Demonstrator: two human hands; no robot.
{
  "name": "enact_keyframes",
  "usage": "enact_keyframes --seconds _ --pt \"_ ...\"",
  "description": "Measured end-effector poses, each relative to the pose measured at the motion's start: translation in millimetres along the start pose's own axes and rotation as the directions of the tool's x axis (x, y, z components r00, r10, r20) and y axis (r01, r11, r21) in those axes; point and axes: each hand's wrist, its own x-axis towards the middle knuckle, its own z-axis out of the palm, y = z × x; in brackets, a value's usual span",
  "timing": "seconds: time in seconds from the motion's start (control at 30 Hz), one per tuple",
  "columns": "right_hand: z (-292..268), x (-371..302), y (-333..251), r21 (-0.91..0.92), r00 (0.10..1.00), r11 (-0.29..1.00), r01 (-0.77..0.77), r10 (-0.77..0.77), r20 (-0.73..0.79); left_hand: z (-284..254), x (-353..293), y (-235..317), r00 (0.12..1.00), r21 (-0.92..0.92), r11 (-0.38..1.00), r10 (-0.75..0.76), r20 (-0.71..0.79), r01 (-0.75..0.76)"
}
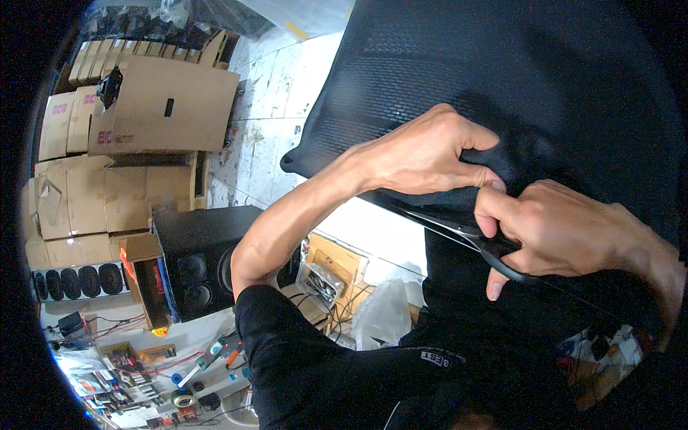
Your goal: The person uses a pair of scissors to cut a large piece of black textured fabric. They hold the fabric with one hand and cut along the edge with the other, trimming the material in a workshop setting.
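A large sheet of black mesh fabric [487, 72] fills the upper right of the view. My left hand [423, 154] pinches a fold of this fabric at its lower edge. My right hand [552, 229] grips a pair of scissors [476, 240] with black handles. Their metal blades point left along the fabric's edge, just below my left hand. My left forearm reaches up from a black sleeve [308, 358] at the bottom.
Stacked cardboard boxes [143, 122] stand at the left on a tiled floor [272, 93]. A black speaker cabinet [201, 261] sits below them. Small electronic parts, wires and tools [158, 365] lie scattered at the lower left. A clear plastic bag [383, 315] lies near the centre.
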Motion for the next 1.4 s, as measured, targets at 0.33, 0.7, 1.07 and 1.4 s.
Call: enact_keyframes --seconds 0.33,0.7,1.07,1.4 --pt "9 16 9 0.011 0.986 0.989 0.146 -0.144 -0.081 -3 7 -2 0.999 -0.006 0.999 -0.044 -0.009 0.044" --pt "-5 20 -3 0.033 0.999 0.999 -0.035 0.035 -0.009 -43 -36 2 0.959 0.18 0.943 -0.282 -0.013 0.28" --pt "-9 23 -6 0.039 0.999 0.999 -0.02 0.018 0.046 -63 -146 1 0.857 0.234 0.827 -0.511 -0.067 0.511" --pt "-11 25 -11 -0.012 0.994 0.997 -0.082 0.083 0.069 -93 -120 -37 0.705 0.069 0.786 -0.508 -0.495 0.614"
